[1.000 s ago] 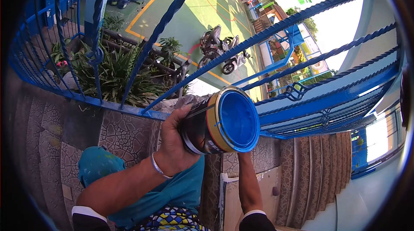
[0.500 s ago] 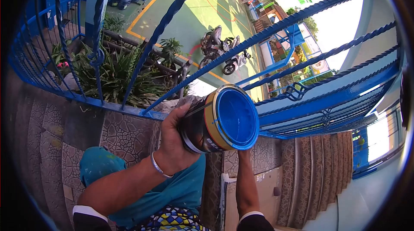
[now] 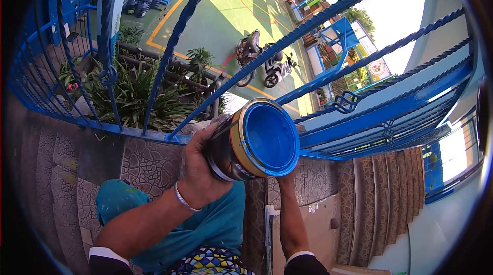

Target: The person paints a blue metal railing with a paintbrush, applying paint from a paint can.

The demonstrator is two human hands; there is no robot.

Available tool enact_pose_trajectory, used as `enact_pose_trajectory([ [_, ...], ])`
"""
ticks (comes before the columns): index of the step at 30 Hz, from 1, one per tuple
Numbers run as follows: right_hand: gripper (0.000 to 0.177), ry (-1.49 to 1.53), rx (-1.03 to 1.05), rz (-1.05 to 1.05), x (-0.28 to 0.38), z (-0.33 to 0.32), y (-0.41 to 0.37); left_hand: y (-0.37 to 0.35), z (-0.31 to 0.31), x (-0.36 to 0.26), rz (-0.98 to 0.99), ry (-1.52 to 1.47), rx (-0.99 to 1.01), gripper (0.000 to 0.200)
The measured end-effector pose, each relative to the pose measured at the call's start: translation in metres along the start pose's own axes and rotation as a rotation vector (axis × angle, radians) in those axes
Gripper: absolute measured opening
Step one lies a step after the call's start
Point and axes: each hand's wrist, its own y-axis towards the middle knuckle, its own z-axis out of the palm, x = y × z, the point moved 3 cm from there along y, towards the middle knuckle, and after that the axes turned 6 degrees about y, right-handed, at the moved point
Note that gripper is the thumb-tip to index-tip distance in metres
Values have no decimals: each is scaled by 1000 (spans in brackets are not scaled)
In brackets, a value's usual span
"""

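Observation:
An open paint can [image 3: 229, 158] with a dark label and a gold band is tilted, its mouth turned toward the camera. Blue paint [image 3: 272, 139] coats its inside and rim. My left hand [image 3: 201, 172] wraps round the can's left side and underside, with a bracelet at the wrist. Behind the can's lower right side is my right hand [image 3: 289, 174]; its fingers are mostly hidden by the can, so its hold cannot be made out.
A blue twisted-bar railing [image 3: 226, 86] crosses close in front of the can. Curved stone-patterned steps [image 3: 382, 198] lie at right, a board [image 3: 308, 234] below my right hand. Plants [image 3: 136, 95], motorcycles [image 3: 272, 67] and a green court are beyond the railing.
The can and both hands have shifted slightly left in view. The view of the railing and court has also moved a little. My left hand keeps its hold on the can.

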Motion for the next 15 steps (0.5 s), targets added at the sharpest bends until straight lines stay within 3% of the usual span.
enact_pose_trajectory([
  [3, 13, -6, -54, 95, -11, -10, 6, 0, 2, 1, 5, 15, 14, 43],
  [6, 12, -198, 43, -76, -4, -1, 0, 0, 3, 1, 9, 7, 23, 43],
  [12, 14, -45, -46, 76, 0, -9, 4, 1, 1, 1, -4, 11, 20, 44],
  [13, 14, -214, 7, -1, -3, -6, 5, 1, 2, 1, -2, 17, 8, 44],
  [15, 12, -203, 22, -84, 3, 2, -6, 1, 2, 1, 0, 15, 14, 45],
])
